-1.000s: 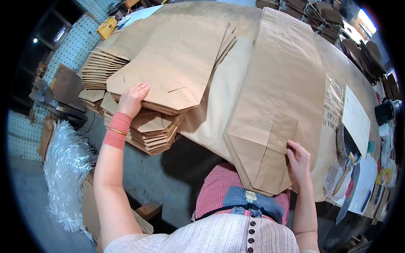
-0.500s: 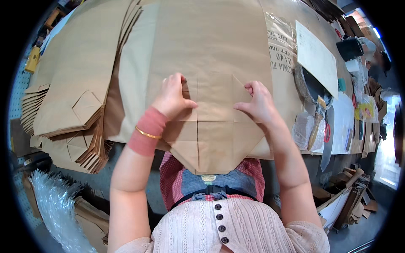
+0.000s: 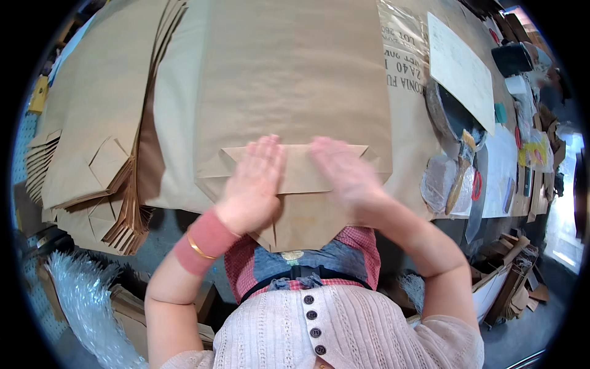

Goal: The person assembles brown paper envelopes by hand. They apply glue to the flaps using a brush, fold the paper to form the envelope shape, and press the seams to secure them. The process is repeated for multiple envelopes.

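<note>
A large brown paper bag (image 3: 295, 80) lies flat on the table before me, its folded end towards my body. Across that end a flap (image 3: 298, 182) is turned down, with slanted creases at its corners. My left hand (image 3: 257, 178) rests flat on the left part of the flap, fingers stretched and pointing away from me. On the flap's right part lies my right hand (image 3: 344, 169), also flat with straight fingers, slightly smeared by motion. Neither hand grips anything. The bag's narrow near end (image 3: 301, 230) reaches past the table edge to my lap.
Stacked brown paper bags (image 3: 92, 154) with folded ends lie at the left. To the right are a white board (image 3: 461, 67), a round dark container (image 3: 444, 114), a wooden-handled brush (image 3: 461, 175) and red-handled scissors (image 3: 477, 184). Clear plastic strands (image 3: 86, 307) hang below left.
Both hands have gone from pinching the opened bag end to lying flat on it. The end's far panel is now folded down towards me.
</note>
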Demonstrator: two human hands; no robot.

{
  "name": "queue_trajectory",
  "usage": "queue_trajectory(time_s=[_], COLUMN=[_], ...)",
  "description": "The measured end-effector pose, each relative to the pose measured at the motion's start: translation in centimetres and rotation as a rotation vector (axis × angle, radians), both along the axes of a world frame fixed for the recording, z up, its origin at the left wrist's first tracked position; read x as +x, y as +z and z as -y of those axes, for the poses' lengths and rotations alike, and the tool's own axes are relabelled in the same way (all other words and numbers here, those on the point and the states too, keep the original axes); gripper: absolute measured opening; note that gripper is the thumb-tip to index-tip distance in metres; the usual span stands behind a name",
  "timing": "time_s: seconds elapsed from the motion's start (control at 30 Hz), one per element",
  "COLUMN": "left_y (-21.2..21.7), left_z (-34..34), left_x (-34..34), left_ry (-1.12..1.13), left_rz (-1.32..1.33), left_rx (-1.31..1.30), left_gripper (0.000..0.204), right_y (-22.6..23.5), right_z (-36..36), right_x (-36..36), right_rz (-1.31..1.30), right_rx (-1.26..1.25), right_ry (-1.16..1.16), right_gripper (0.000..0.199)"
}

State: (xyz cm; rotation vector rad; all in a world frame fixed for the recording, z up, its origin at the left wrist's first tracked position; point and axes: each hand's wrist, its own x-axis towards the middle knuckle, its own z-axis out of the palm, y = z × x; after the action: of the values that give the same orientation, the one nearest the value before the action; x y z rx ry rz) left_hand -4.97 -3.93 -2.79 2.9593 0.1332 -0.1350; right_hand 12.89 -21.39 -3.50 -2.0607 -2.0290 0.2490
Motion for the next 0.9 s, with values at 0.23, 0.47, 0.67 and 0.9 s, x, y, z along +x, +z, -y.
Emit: queue_trajectory(time_s=[0.23,0.47,0.67,0.9], left_y=[-1.9,-1.8,0.5,-1.0], left_z=[-3.1,-6.8,-2.3,-4.0], left_x=[-5.1,-3.2,3.4,1.5], left_ry=[0.304,0.396,0.441,0.529], left_rz=[0.06,0.317,0.61,0.519], left_rx=[-0.07,-0.952,-0.252,-0.86], left_gripper=[0.105,0.061,0.047,0.04], right_y=[-0.3,-1.5,-2.2,2.4], right_z=[2.9,1.1,-0.4,0.1], right_x=[-0.8,4.7,4.7,0.0], right_rz=[-0.135,-0.876,-0.873,-0.539], right_rx=[0.066,0.161,0.351,0.513], right_ry=[-0.303,-0.434,-0.523,-0.449], right_gripper=[0.097,0.039,0.016,0.011])
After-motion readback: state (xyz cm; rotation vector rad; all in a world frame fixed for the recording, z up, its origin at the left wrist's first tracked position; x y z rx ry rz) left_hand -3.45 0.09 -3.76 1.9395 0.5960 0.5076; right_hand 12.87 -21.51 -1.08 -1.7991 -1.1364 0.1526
